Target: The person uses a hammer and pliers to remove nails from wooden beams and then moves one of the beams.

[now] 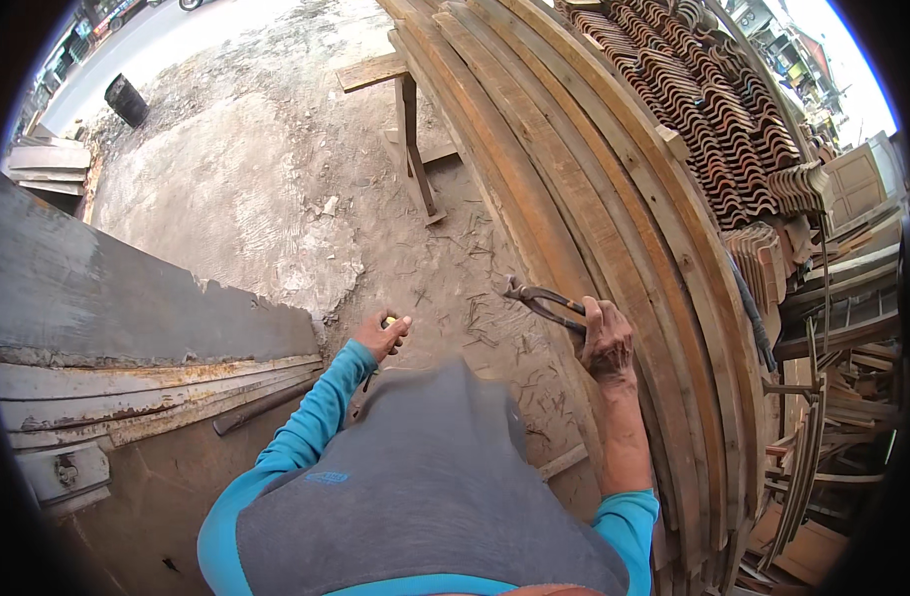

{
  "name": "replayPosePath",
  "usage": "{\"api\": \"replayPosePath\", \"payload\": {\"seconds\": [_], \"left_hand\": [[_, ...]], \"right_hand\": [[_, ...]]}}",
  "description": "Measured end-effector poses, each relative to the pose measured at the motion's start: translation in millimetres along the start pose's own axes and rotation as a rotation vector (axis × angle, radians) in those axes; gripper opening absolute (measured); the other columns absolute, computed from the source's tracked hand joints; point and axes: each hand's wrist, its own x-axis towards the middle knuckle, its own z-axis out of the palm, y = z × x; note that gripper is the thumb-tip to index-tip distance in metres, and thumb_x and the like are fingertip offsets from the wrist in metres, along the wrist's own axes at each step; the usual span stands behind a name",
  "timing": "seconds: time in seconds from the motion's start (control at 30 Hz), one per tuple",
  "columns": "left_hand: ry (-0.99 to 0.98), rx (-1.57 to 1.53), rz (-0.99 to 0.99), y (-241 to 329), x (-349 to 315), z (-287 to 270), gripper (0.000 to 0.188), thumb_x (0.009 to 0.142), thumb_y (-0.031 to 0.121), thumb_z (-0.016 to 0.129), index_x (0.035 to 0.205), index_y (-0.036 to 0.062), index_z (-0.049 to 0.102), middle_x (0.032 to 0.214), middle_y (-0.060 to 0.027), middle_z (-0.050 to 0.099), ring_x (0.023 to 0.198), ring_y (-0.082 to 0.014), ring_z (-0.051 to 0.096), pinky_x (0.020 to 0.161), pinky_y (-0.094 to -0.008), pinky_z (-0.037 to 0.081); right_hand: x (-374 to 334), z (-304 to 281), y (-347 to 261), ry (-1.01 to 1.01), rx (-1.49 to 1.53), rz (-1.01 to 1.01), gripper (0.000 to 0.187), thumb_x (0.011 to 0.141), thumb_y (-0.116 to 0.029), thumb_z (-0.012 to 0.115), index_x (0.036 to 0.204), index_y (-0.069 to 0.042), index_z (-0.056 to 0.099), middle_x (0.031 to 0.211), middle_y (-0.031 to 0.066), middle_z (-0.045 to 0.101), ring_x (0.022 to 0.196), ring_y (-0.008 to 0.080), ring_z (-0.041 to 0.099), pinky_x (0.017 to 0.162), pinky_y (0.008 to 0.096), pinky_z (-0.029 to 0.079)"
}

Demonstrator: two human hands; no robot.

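In my right hand (610, 343) is a pair of dark metal pincers (549, 300). My fingers wrap round the handles, and the jaws point left, away from the planks. Beneath that hand and the pincers lie long wooden planks (534, 204), stacked side by side. My left hand (378, 336) is closed in front of my body, over the bare ground. A small yellow-green end of something shows between its thumb and fingers. A thin dark piece appears below this hand, but I cannot tell whether it belongs to the held thing.
Wavy clay roof tiles (693, 109) stand in rows beyond the planks. A wooden trestle (407, 139) supports them at the far end. Nails or splinters litter the ground (475, 318). A grey panel (127, 288) stands left; a black drum (126, 100) is at the far left.
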Motion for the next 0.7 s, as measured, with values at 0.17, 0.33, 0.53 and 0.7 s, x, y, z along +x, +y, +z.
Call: {"api": "replayPosePath", "payload": {"seconds": [0.17,0.33,0.53,0.7], "left_hand": [[0.096,-0.097,0.002,-19,-8,-14,0.043,0.091,0.040,0.069,0.103,-0.0007,0.060,0.083,-0.0070,0.066,0.067,-0.0121,0.060,0.055,-0.0293,0.053],[0.113,-0.006,-0.051,-16,2,-10,0.046,0.091,0.041,0.069,0.103,-0.0030,0.063,0.085,-0.0092,0.068,0.068,-0.0135,0.063,0.057,-0.0307,0.056],[0.069,0.027,-0.059,24,59,1,0.046,0.089,0.043,0.069,0.101,-0.0014,0.064,0.082,-0.0068,0.068,0.067,-0.0133,0.063,0.057,-0.0308,0.055],[-0.048,0.255,-0.037,100,118,11,0.047,0.092,0.044,0.067,0.104,-0.0012,0.061,0.089,-0.0090,0.067,0.073,-0.0149,0.064,0.061,-0.0298,0.055]], "right_hand": [[18,21,49,-0.248,-0.278,0.485,0.037,0.082,-0.020,0.071,0.108,-0.002,0.051,0.092,0.0188,0.060,0.083,0.0353,0.065,0.068,0.0428,0.055],[47,11,37,-0.231,-0.051,0.098,0.035,0.089,-0.032,0.068,0.100,-0.003,0.051,0.089,0.0203,0.062,0.081,0.0401,0.067,0.065,0.0489,0.053],[77,9,60,-0.309,-0.254,0.453,0.040,0.085,-0.037,0.073,0.093,-0.004,0.051,0.081,0.0152,0.062,0.075,0.0369,0.067,0.060,0.0440,0.055],[92,5,68,-0.256,-0.101,0.255,0.040,0.086,-0.039,0.072,0.092,-0.005,0.052,0.080,0.0170,0.061,0.073,0.0382,0.066,0.061,0.0467,0.053]]}}
